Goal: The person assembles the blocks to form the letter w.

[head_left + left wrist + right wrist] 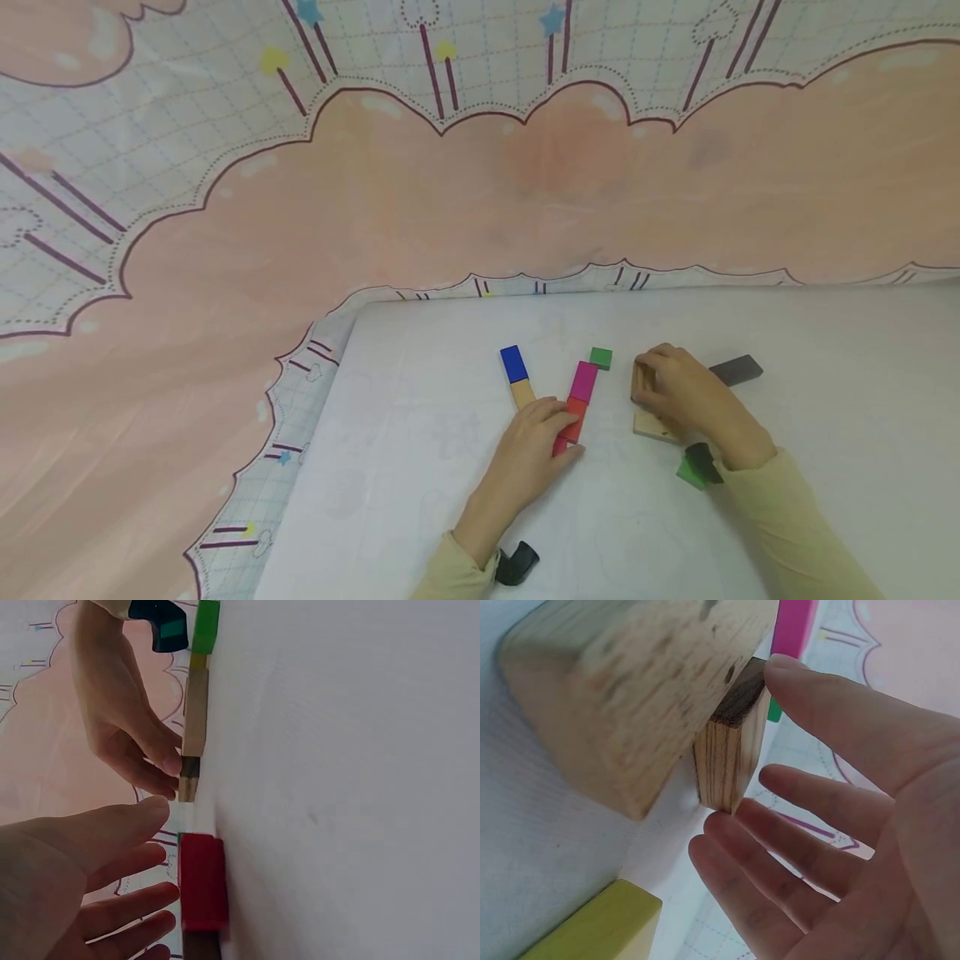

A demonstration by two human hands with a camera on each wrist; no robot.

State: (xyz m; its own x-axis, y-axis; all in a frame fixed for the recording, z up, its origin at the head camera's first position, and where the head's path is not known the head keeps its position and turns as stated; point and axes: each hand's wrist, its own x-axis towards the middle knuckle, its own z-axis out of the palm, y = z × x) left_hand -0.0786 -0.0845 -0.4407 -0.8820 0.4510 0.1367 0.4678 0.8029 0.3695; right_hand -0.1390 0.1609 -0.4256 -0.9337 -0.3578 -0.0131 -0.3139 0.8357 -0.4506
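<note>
My left hand (525, 446) hovers over the near end of a V of coloured blocks, fingers loose and thumb spread. An orange-red block (576, 421) and a crimson block (558, 446) show beside its fingers; the left wrist view has a red block (202, 881) near the fingertips. Farther out, my right hand (686, 392) holds a striped brown wooden block (731, 754) between thumb and fingertips. That block stands against a pale wooden block (622, 712). The V's other visible blocks are blue (514, 364), tan (522, 395) and magenta (583, 381).
A small green block (601, 358) touches the magenta block's far end. Beyond my right wrist lies a dark grey block (741, 370). Another green block (688, 472) is partly covered by the black wrist strap (705, 461). The white table (405, 375) meets a patterned curtain (465, 200) behind.
</note>
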